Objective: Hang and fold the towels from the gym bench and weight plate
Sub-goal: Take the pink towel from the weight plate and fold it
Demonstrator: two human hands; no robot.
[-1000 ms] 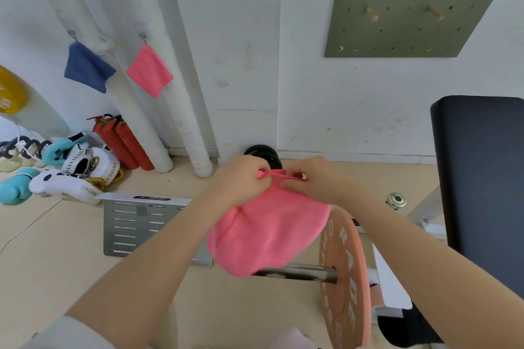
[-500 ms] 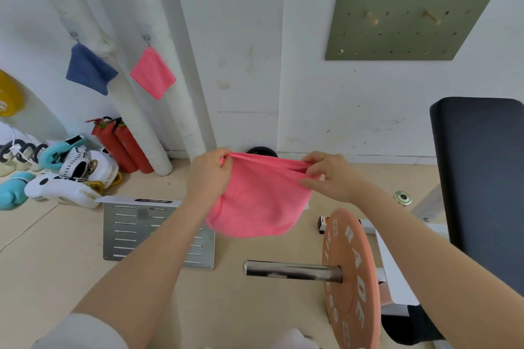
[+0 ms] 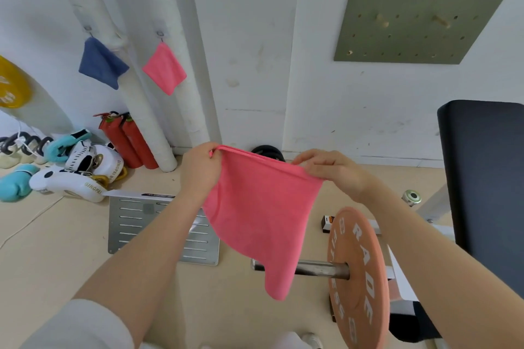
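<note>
A pink towel (image 3: 259, 212) hangs stretched between my two hands in the middle of the view. My left hand (image 3: 200, 171) grips its top left corner and my right hand (image 3: 333, 170) pinches its top right corner. Its lower tip dangles in front of the steel bar (image 3: 321, 268) that carries the orange weight plate (image 3: 358, 278). The black gym bench pad (image 3: 485, 178) stands at the right. On the far wall a blue towel (image 3: 102, 65) and a second pink towel (image 3: 165, 68) hang from hooks.
Two white padded pipes (image 3: 147, 110) run up the wall with red fire extinguishers (image 3: 129, 140) at their foot. Boxing gloves (image 3: 71, 176) and shoes lie at the left. A slotted metal plate (image 3: 158, 229) lies on the floor. A green pegboard (image 3: 419, 14) hangs upper right.
My hands have moved apart and spread the bunched pink towel open. It now hangs flat and longer, its tip reaching down past the bar.
</note>
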